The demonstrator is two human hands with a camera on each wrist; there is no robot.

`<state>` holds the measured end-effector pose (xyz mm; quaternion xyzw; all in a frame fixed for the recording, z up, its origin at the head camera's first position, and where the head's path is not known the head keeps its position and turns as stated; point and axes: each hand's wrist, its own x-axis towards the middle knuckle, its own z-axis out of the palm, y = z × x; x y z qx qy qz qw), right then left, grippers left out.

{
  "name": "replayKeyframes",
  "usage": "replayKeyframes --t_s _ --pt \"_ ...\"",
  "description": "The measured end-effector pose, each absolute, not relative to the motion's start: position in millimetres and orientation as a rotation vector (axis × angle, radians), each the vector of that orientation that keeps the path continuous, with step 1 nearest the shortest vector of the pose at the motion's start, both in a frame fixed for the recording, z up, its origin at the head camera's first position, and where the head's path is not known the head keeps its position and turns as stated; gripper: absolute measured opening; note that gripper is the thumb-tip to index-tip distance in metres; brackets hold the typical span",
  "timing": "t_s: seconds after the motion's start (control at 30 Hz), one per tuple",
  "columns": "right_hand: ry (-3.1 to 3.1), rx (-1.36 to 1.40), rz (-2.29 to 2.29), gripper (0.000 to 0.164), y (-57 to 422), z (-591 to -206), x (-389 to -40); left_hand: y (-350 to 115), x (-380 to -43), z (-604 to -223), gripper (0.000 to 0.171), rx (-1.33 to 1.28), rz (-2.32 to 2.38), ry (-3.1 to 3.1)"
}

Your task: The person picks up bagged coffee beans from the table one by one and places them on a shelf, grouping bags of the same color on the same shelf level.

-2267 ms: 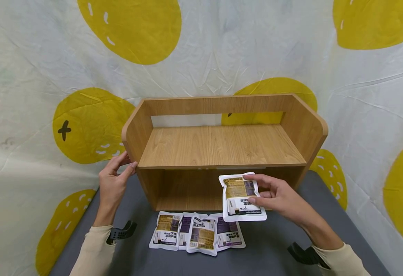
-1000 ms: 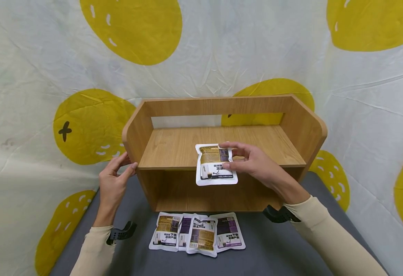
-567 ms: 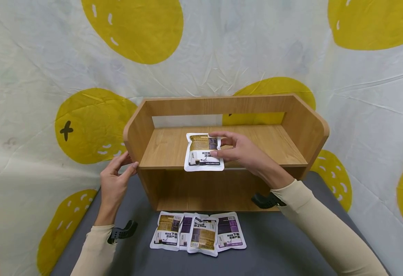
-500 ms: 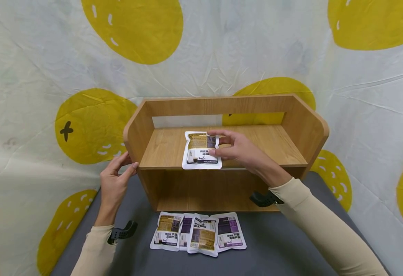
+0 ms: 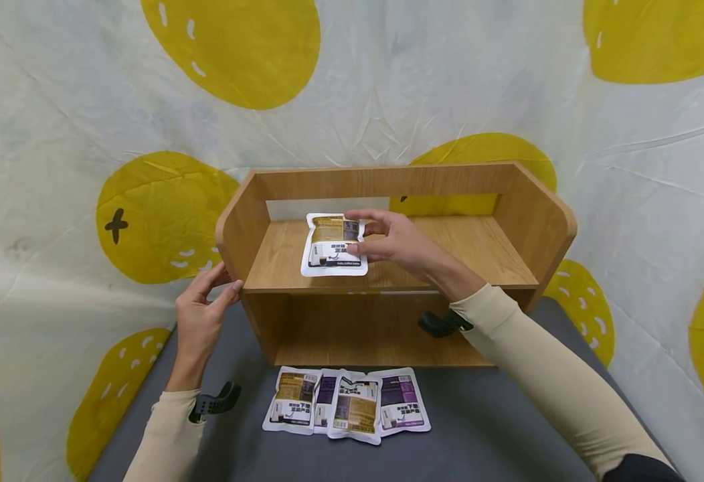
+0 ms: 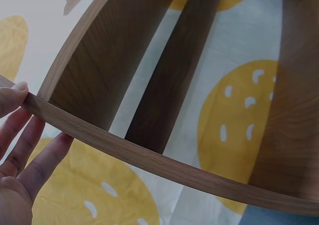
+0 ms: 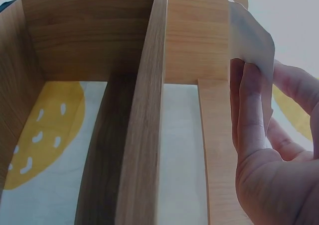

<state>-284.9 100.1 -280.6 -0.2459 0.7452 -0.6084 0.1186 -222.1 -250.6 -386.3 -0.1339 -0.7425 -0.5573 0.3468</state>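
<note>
White pouch point(image 5: 334, 256), pinched in R hand point(image 5: 403, 246), is over upper board point(image 5: 472, 234) of shelf point(image 5: 382, 177) (contact unclear), nearer shelf's L side than R. R-wrist cam adds pouch's plain back. L hand point(image 5: 201, 318) pinches shelf's L edge; L-wrist cam cuts that hand off. Four overlapped pouches point(image 5: 355, 410) in front of shelf, one partly hidden.

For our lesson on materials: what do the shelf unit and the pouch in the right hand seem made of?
The shelf unit: wood or wood-effect board, smooth and low-sheen; brown grain shows, though that could be printed. The pouch in the right hand: probably plastic or laminated film, smooth, printed, judging by its thin white margins.
</note>
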Motion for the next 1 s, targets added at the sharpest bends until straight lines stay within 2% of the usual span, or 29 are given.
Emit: replayKeyframes --t_s 0.63,1.0 --pt "2.051 -0.647 -1.778 0.065 69.9 -281.3 -308.8 -252.9 -220.1 -389.2 0.051 -0.325 -1.419 -1.951" --pt "2.180 -0.592 -1.664 0.065 55.6 -282.0 -322.2 -252.6 -221.2 -390.0 0.050 -0.331 -1.435 -1.939"
